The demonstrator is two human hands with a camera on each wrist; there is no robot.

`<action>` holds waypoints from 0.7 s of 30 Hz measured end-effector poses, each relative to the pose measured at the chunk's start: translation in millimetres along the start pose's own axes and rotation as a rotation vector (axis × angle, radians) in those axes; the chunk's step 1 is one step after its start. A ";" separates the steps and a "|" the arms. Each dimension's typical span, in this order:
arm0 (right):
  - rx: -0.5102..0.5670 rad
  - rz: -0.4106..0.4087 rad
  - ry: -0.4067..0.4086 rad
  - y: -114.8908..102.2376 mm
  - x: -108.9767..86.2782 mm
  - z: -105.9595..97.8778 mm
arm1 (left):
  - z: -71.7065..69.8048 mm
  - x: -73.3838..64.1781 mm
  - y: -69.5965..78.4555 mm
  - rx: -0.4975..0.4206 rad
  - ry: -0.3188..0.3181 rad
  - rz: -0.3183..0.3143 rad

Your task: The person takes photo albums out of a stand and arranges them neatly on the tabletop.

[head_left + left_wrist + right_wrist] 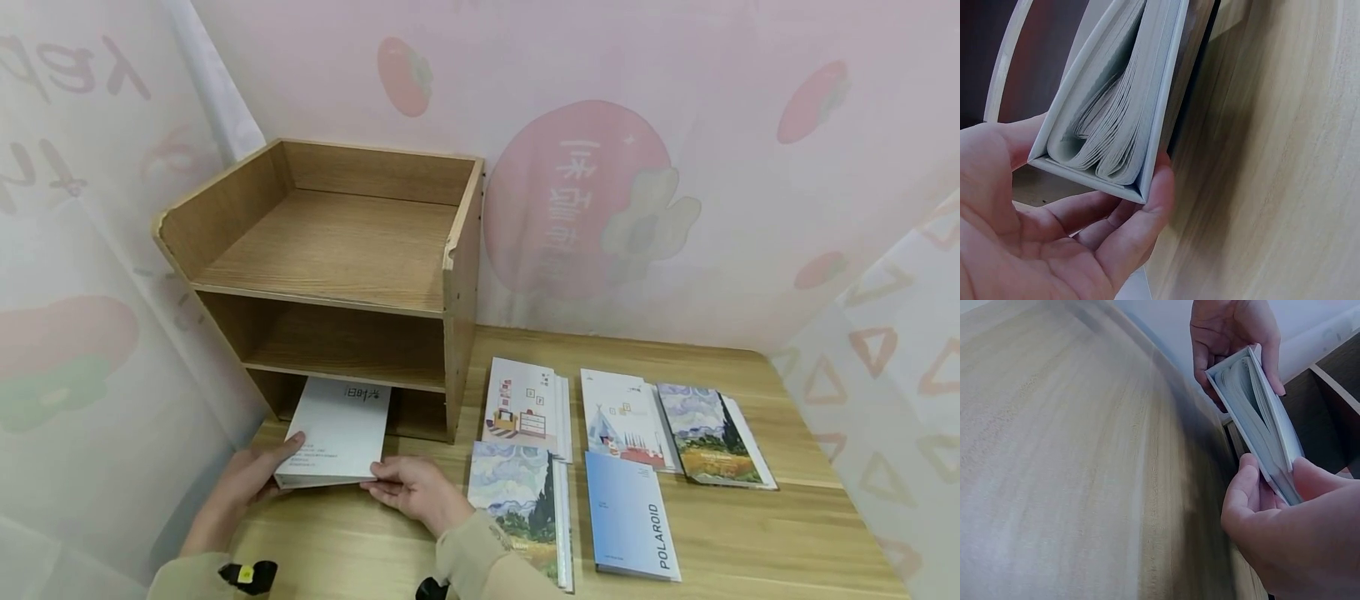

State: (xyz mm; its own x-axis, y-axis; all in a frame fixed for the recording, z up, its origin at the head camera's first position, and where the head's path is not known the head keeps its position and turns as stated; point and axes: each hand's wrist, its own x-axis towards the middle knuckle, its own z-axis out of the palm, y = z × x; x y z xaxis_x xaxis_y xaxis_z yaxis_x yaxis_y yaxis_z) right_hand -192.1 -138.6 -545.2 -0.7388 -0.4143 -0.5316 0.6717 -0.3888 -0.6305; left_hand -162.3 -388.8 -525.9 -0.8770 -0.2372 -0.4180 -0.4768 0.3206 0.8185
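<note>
A thick white photo album [341, 429] with dark lettering lies cover up, its far end inside the bottom compartment of the wooden shelf [450, 367]. My left hand [251, 477] grips its near left corner, thumb on the cover and fingers underneath. At the near right corner my right hand [420, 492] pinches it between thumb and fingers. In the left wrist view, the album's [1104, 106] folded inner pages show between its stiff covers. Both hands also appear in the right wrist view, the left hand [1232, 337] at the spine end and the right hand [1304, 531] nearer the camera.
Right of the shelf, several albums lie on the wooden table [750, 542]: ones with room drawings [525, 408] and a tent drawing [622, 421], two with painted landscapes [705, 433], and a blue POLAROID one [630, 517]. A printed curtain [720, 275] hangs behind.
</note>
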 end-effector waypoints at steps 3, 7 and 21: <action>0.002 0.001 0.003 1.8 -0.5 -1.6 | -0.4 -3.0 1.4 0.031 -0.008 -0.004; 0.006 0.011 -0.004 3.5 -2.5 -3.1 | -0.1 -6.7 3.2 0.066 -0.004 0.000; 0.019 0.010 0.025 10.9 -4.5 -12.7 | 9.4 -11.1 -0.5 0.100 0.016 0.029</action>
State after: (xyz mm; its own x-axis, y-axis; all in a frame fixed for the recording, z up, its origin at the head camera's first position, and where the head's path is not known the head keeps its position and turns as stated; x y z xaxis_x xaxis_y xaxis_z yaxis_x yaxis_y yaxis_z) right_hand -182.2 -130.6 -556.9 -0.7327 -0.3982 -0.5519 0.6802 -0.4004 -0.6140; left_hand -152.9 -377.7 -525.4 -0.8896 -0.2410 -0.3880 -0.4560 0.4171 0.7862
